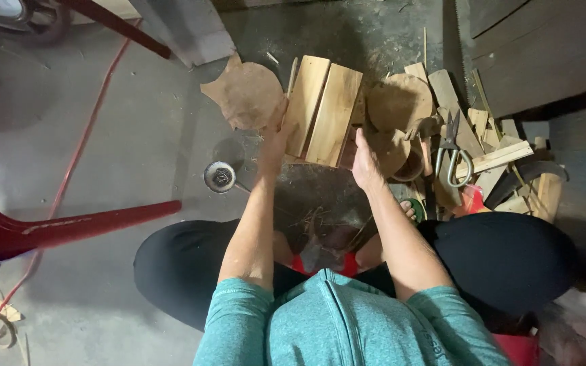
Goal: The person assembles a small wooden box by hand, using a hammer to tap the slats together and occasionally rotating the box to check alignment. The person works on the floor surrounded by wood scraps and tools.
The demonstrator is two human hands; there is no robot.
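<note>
- Hands both on slat panel point(323, 112), upright-ish on floor point(130, 149) btwn knees: left hand point(274, 146) clamped on its left edge, right hand point(364, 163) on lower right edge.
- Round wood disc point(249, 95) touching panel's left edge.
- Right side crowded: wood scraps point(490, 142), scissors point(452, 146).
- Open floor to the left; small round tin point(220, 177), red chair leg point(76, 224) there.

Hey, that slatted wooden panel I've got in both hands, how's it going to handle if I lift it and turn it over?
The slatted wooden panel looks stiff: its boards lie flat and straight between the left hand and right hand. It is probably fairly light, since the slats seem thin. The bare, unfinished wood should grip well rather than slip, though its edges may be splintery.
</note>
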